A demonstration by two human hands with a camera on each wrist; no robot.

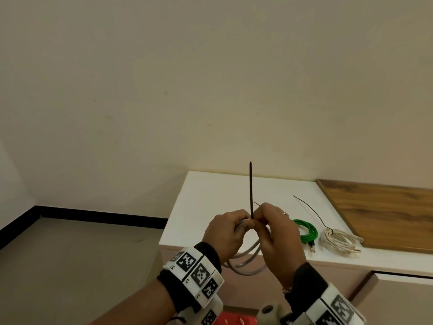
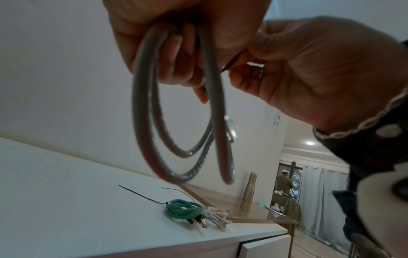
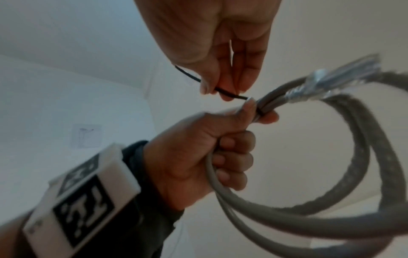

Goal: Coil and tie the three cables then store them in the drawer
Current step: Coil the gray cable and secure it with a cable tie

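My left hand (image 1: 242,225) grips a coiled grey cable (image 2: 141,104), whose loops hang below both hands (image 1: 244,273). A black zip tie (image 1: 251,188) wraps the bundle at the left thumb, and its long tail stands straight up. My right hand (image 1: 259,219) pinches that tail (image 3: 220,91) just beside the left fingers. A green cable coil (image 1: 305,231) and a white cable coil (image 1: 339,240) lie on the white cabinet top (image 1: 210,195), each bound with a thin black tie. A shut drawer front (image 1: 398,299) shows below the top at the right.
A wooden board (image 1: 386,214) covers the cabinet top to the right of the white coil. Bare floor (image 1: 82,254) lies to the left of the cabinet, with a plain wall behind. A red object (image 1: 234,320) shows at the bottom edge.
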